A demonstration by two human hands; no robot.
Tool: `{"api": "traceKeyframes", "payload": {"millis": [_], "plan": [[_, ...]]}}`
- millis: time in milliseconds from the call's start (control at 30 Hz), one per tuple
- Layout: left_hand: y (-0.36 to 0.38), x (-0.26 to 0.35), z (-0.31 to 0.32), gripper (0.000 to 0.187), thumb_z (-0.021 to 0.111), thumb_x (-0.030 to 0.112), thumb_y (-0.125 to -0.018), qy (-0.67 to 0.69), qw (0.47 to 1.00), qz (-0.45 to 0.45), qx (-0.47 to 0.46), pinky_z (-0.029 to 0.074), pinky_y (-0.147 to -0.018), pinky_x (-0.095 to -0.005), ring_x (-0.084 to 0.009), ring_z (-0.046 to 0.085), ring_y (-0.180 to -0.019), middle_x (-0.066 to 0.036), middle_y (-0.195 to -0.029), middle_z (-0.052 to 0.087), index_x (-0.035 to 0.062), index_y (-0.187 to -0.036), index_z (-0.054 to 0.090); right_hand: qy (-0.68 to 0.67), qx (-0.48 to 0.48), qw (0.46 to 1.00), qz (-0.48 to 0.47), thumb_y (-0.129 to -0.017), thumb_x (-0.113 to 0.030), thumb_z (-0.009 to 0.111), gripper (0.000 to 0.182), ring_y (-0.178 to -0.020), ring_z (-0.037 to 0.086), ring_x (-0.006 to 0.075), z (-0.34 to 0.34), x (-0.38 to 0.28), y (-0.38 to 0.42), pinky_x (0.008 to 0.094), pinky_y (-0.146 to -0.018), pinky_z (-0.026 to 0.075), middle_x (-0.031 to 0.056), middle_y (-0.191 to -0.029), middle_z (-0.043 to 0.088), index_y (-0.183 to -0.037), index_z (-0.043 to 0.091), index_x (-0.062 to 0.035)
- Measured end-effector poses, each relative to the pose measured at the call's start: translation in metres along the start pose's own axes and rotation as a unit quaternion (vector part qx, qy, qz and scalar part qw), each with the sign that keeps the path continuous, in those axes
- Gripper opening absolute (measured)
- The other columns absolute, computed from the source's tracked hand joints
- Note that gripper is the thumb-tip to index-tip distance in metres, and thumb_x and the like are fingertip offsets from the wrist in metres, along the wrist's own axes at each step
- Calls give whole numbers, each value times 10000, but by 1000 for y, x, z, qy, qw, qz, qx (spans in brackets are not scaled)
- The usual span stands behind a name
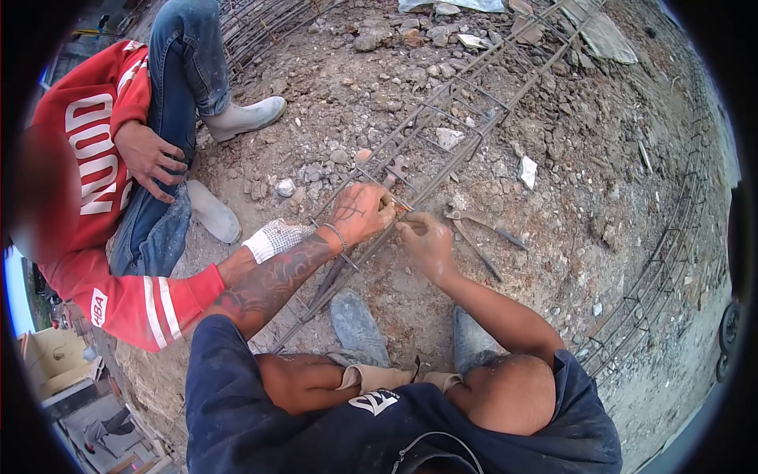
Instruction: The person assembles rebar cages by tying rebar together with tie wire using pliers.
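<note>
A long rebar cage [451, 164] made of thin bars and cross ties runs diagonally over the ground in front of me. My left hand [359, 212], with a bracelet at the wrist, rests over the cage, its fingers closed in a pinch at the bars. Just to the right, my right hand [427, 246] also pinches, with its fingertips close to the left ones. A small orange spot shows between the two hands; what the fingers hold is too small to make out. Beside my right hand, a pair of pincers [479, 234] lies on the dirt with its handles spread.
At the left, a person in a red sweatshirt [99, 150] sits close by; their gloved hand [276, 239] reaches to the cage beside my left forearm. Another rebar cage [659, 272] curves along the right. Stones and rubble [379, 103] cover the ground. My boots [357, 325] stand near the cage.
</note>
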State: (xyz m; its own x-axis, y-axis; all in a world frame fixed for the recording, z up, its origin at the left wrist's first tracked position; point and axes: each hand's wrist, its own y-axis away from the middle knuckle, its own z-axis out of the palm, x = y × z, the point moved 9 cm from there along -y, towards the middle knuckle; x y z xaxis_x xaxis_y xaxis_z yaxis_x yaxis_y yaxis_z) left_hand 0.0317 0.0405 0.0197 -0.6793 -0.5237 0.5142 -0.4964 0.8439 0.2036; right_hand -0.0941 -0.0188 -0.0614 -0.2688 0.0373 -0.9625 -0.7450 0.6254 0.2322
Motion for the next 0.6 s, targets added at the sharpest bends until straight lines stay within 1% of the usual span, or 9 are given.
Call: {"api": "traceKeyframes", "payload": {"millis": [67, 100, 167, 200, 267, 300, 367, 500, 600], "plan": [[2, -5, 1, 191, 627, 201, -784, -30, 998, -36, -30, 502, -622, -370, -289, 639, -703, -139, -779, 648, 27, -857, 659, 64, -10, 995, -81, -810, -163, 686, 226, -683, 654, 202, 2, -21, 3, 326, -619, 510, 144, -806, 669, -938, 634, 16], [3, -5, 2, 191, 627, 201, -784, -32, 998, -37, -32, 502, -622, -370, -289, 639, -703, -139, -779, 648, 27, -857, 659, 62, -10, 995, -80, -810, -163, 686, 226, -683, 654, 202, 2, -23, 2, 326, -619, 510, 144, -806, 669, -938, 634, 16], [4, 2, 2, 191, 622, 211, -792, -90, 996, 10, -23, 495, -632, -387, -305, 629, -691, -148, -759, 639, 31, -851, 649, 136, 9, 981, -139, -790, -144, 689, 217, -724, 665, 237, 1, -38, 3, 323, -665, 519, 160, -826, 662, -937, 618, -1], [5, 0, 4, 191, 622, 211, -792, -91, 996, 9, -23, 495, -632, -387, -305, 629, -691, -148, -759, 639, 31, -851, 649, 136, 8, 981, -139, -790, -144, 689, 217, -724, 665, 237, 0, -41, 3, 323, -665, 519, 160, -826, 662, -937, 618, -1], [11, 15, 0, 174, 648, 201, -778, -68, 988, 127, 48, 483, -634, -398, -308, 618, -678, -143, -731, 634, 38, -837, 631, 140, 7, 984, -114, -789, -130, 678, 205, -739, 672, 253, 0, -42, 1, 320, -683, 523, 164, -815, 661, -928, 601, -2], [12, 12, 4, 174, 648, 201, -778, -68, 988, 128, 48, 483, -634, -398, -308, 618, -678, -143, -731, 634, 38, -837, 631, 140, 7, 984, -114, -789, -130, 678, 205, -739, 672, 253, 0, -42, 1, 320, -683, 523, 164, -815, 661, -928, 601, -2], [24, 25, -2, 144, 677, 164, -759, -42, 971, 207, 112, 471, -623, -400, -304, 608, -671, -118, -711, 631, 47, -816, 614, 54, -13, 998, -35, -801, -114, 655, 179, -751, 680, 199, 4, -29, -1, 315, -687, 525, 141, -830, 678, -928, 616, 6], [34, 24, -5, 132, 694, 126, -749, -15, 976, 180, 121, 491, -649, -381, -291, 622, -722, -108, -774, 642, 53, -837, 628, 47, -3, 998, -44, -807, -97, 639, 163, -768, 684, 206, 3, -30, -1, 310, -697, 528, 140, -830, 679, -931, 618, 7], [27, 19, -7, 159, 686, 125, -769, 62, 980, 163, 92, 510, -695, -358, -285, 637, -780, -117, -861, 646, 45, -896, 634, 26, -5, 998, -52, -803, -79, 640, 168, -745, 679, 227, 4, -27, -2, 325, -685, 528, 158, -823, 666, -945, 610, 6]]}}
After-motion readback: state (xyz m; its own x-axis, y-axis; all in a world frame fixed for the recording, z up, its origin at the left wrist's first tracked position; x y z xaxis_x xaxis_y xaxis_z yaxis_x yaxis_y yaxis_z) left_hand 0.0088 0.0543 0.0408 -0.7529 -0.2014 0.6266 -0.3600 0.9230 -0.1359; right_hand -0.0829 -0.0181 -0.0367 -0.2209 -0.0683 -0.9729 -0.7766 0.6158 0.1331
